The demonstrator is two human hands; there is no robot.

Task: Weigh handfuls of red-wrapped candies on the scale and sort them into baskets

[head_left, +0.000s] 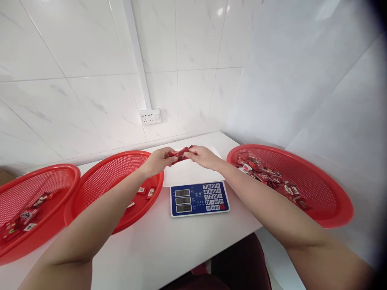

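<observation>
Red packet point(180, 154) is held above "志准" scale point(199, 199).

Our L hand point(159, 162) & R hand point(203, 157) are bare, ditto forearms point(111, 207) past the elbows point(74, 255); dark maroon clothing point(193, 283) below, garment type unclear.

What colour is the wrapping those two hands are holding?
Mostly red; the wrapping shows best in the head view.

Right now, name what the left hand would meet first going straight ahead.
Past the red packaging it holds, the left hand would probably meet the right hand; depth is unclear.
</observation>
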